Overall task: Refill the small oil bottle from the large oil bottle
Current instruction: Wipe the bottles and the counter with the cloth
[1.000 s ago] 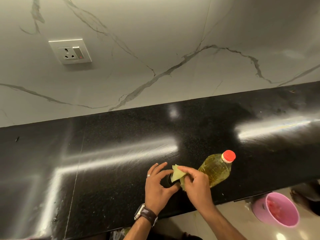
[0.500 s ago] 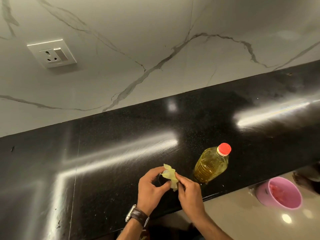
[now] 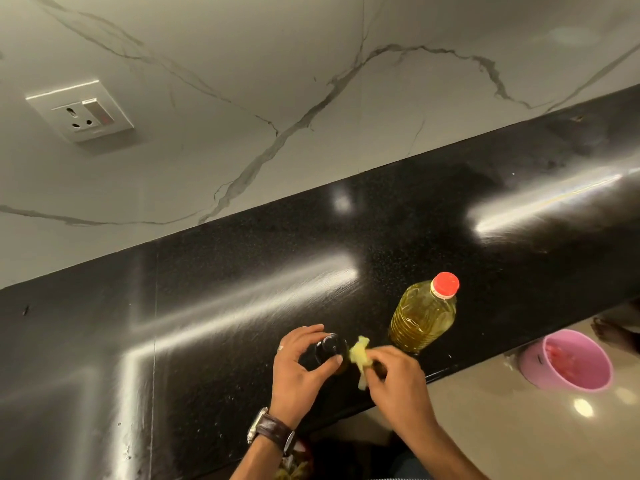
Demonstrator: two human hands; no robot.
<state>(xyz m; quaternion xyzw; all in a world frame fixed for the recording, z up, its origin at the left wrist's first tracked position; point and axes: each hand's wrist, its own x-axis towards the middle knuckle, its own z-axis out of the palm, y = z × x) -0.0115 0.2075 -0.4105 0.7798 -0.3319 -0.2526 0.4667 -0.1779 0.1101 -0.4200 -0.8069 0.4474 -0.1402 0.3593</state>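
Note:
The large oil bottle (image 3: 424,315) stands upright on the black counter (image 3: 207,306), full of yellow oil, with its red cap (image 3: 446,285) on. Left of it stands the small dark oil bottle (image 3: 330,348), seen from above with a black cap. My left hand (image 3: 299,365) curls round the small bottle, thumb against its right side. My right hand (image 3: 394,374) pinches a crumpled yellow-green cloth (image 3: 360,356) just right of the small bottle, close to the counter's front edge.
A marble wall with a power socket (image 3: 83,110) rises behind the counter. A pink bucket (image 3: 568,360) sits on the pale floor at the lower right, beyond the counter's front edge. A bare foot (image 3: 613,332) shows near it.
The cloth has come off the top of the small bottle and moved right with my right hand, which uncovers the black cap. My left hand stays round the bottle.

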